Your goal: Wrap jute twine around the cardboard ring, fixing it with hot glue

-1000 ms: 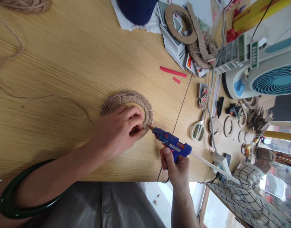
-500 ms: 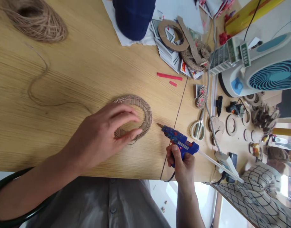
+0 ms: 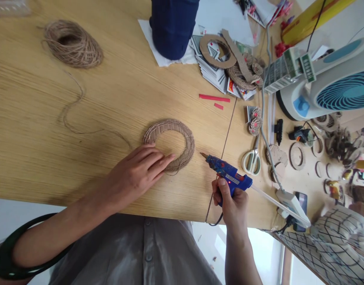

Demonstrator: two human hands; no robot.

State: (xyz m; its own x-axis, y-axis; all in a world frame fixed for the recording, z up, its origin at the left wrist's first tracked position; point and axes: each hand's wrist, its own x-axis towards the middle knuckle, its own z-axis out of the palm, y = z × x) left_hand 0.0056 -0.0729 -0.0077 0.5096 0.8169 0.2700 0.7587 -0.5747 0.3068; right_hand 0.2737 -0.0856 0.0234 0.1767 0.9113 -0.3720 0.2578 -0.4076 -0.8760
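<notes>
A ring of twine-wrapped cardboard (image 3: pixel 189 147) lies flat on the wooden table in front of me. My left hand (image 3: pixel 137 174) rests across its lower left edge, fingers stretched out and touching it; the thumb is hidden beneath. A loose strand of twine (image 3: pixel 106 130) runs from near that hand up to a ball of twine (image 3: pixel 92 53). My right hand (image 3: pixel 231 200) is wrapped round the handle of a blue hot glue gun (image 3: pixel 226 172), right of the ring. Its nozzle points left at the ring without touching it, and a clear glue stick (image 3: pixel 267 200) sticks out behind.
White-handled scissors (image 3: pixel 252 162), twine rosettes (image 3: pixel 255 122) and red strips (image 3: pixel 214 97) lie beyond the gun. A dark blue container (image 3: pixel 174 29) stands at the back near playing cards (image 3: pixel 211 75). To the right are a fan (image 3: pixel 327 79), a grey cable and a power strip (image 3: pixel 291 206).
My left hand has turned from arched over the ring's opening to lying lower on its edge. The glue gun stays in my right hand. The whole view has shifted slightly.
</notes>
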